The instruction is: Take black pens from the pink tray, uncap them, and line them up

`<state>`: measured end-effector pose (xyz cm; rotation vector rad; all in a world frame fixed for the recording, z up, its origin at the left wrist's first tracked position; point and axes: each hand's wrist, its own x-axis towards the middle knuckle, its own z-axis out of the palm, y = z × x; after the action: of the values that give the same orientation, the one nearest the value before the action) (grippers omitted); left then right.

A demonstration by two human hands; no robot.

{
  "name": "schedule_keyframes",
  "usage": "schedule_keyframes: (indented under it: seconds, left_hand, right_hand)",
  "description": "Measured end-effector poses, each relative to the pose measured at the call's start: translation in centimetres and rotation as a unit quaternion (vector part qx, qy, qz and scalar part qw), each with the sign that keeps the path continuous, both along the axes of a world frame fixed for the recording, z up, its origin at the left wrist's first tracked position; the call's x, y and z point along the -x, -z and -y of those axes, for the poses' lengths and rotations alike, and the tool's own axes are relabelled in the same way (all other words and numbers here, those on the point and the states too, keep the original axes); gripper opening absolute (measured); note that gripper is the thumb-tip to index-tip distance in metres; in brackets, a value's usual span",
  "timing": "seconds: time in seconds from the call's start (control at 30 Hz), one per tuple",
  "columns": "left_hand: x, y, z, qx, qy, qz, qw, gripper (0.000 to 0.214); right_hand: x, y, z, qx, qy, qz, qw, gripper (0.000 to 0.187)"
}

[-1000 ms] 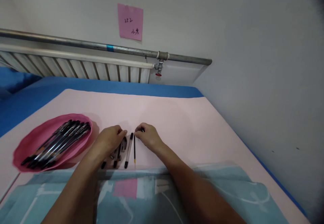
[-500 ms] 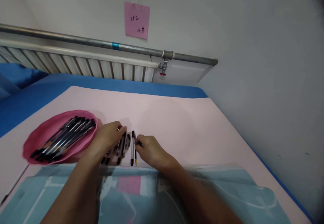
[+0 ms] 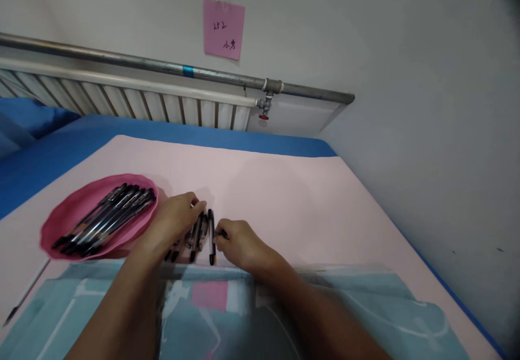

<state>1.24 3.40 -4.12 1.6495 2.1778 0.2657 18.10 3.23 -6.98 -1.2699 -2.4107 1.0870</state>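
Note:
Several dark-capped clear pens [image 3: 195, 239] lie side by side on the pink surface between my hands. My left hand [image 3: 181, 214] arches over their far ends, its fingers loosely bent with the thumb apart from them, and partly covers the pens. One pen [image 3: 211, 236] lies at the right end of the row, with a thin yellow-tipped piece [image 3: 215, 260] against its right side. My right hand [image 3: 239, 242] is closed in a pinch beside this pen. A small black pen part [image 3: 223, 233] shows between its fingers; the rest of it is hidden.
A pink oval basket [image 3: 49, 224] to the left holds several black pens [image 3: 109, 219]. A thin pen-like stick [image 3: 26, 293] lies at the lower left. Light blue patterned cloth [image 3: 365, 300] covers the near side. A wall stands right; a radiator [image 3: 170, 108] and metal pipe [image 3: 134, 63] run behind.
My right hand has moved slightly left toward the rightmost pen. The gap between that pen and the thin yellow-tipped piece has closed. My left hand stays nearly in place. The view has shifted a little.

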Motion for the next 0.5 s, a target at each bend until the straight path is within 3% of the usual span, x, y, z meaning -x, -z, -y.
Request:
schedule_keyframes:
  seconds: [0.2, 0.5]
  left_hand:
    - [0.1, -0.1, 0.1, -0.002, 0.0, 0.005, 1.0, 0.038]
    - [-0.1, -0.5, 0.2, 0.004, 0.0, -0.012, 1.0, 0.038]
  right_hand:
    - [-0.2, -2.3, 0.4, 0.08, -0.053, 0.011, 0.995, 0.01]
    - [0.2, -0.4, 0.9, 0.112, -0.047, -0.026, 0.992, 0.012]
